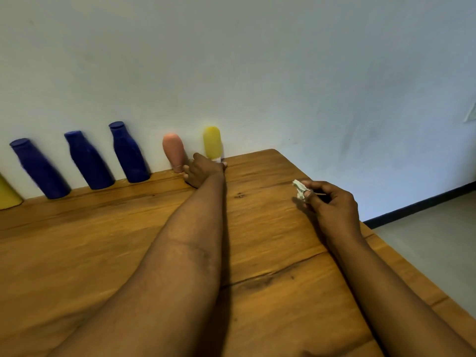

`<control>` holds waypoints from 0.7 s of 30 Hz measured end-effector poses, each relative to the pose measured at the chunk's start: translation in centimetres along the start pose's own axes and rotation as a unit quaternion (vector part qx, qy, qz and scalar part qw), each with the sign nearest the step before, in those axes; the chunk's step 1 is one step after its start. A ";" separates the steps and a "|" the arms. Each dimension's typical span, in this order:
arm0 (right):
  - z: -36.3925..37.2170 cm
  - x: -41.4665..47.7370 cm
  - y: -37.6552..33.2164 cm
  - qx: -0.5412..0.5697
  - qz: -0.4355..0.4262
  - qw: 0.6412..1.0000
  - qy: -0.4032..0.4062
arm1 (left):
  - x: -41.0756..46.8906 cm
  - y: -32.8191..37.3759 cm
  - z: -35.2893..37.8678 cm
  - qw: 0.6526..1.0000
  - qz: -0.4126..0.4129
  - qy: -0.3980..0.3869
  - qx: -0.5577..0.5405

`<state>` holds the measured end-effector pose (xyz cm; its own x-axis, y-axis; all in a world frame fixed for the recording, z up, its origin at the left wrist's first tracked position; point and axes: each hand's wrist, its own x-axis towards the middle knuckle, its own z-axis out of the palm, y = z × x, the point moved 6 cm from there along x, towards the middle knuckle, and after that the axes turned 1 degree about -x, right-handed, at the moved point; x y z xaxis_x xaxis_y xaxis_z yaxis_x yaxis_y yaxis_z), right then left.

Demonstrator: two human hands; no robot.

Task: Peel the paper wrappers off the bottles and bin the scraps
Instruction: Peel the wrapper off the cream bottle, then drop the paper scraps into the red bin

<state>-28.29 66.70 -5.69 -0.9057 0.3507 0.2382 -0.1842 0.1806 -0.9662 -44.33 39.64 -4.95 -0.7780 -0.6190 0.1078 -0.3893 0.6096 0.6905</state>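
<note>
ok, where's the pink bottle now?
Head view, left of centre: the pink bottle stands at the back edge of the table against the wall, between a blue bottle on its left and a yellow bottle on its right.

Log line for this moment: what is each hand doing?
left hand: at base of yellow bottle, grip unclear | right hand: pinches paper scrap above table

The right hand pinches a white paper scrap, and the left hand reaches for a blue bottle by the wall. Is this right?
Not quite. In the head view the left hand is at the yellow bottle, not a blue one. The right hand does pinch the paper scrap.
</note>
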 end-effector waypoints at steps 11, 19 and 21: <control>2.7 -9.4 -2.8 -0.006 0.011 0.998 -0.060 | -18.3 -11.1 -13.5 0.968 0.141 -0.116 -0.172; 9.7 -29.2 -9.9 -0.037 -0.019 0.983 -0.178 | -26.8 -26.4 -32.6 0.970 0.092 -0.021 -0.225; 12.0 -33.4 -11.6 -0.040 -0.031 0.978 -0.201 | -28.1 -29.6 -35.7 0.971 0.094 -0.014 -0.218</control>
<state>-0.47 41.84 -3.66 -0.9738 -0.0505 0.2218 -0.2272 0.2661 -0.9368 6.68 21.25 -2.88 -0.8302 -0.5003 0.2460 0.0023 0.4382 0.8989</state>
